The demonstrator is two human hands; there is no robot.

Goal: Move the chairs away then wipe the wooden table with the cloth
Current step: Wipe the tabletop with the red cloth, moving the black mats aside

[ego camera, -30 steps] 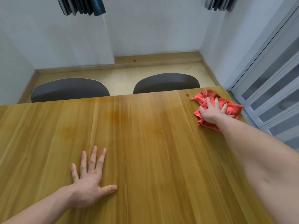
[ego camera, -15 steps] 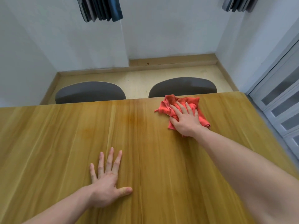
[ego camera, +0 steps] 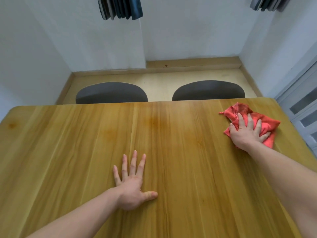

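Right hand (ego camera: 247, 134) flat, fingers spread, pressing red cloth (ego camera: 253, 121) onto wooden table (ego camera: 180, 152) near far right corner. Left hand (ego camera: 132, 188) open, palm down, mid-table. Two chairs (ego camera: 111, 93) behind far edge.

crumpled red cloth (ego camera: 267, 125) on wooden table's (ego camera: 171, 169) far-right corner

I read this as a small dining nook or meeting corner in a home or office. A wide wooden desk (ego camera: 171, 169) fills my view, with two dark upholstered chairs (ego camera: 111, 92) tucked in at 12 o'clock. Plain white walls (ego camera: 188, 31) close in tightly, a wood skirting board (ego camera: 193, 63) runs along the floor, and a frosted-glass sliding door (ego camera: 303, 107) stands at 3 o'clock.
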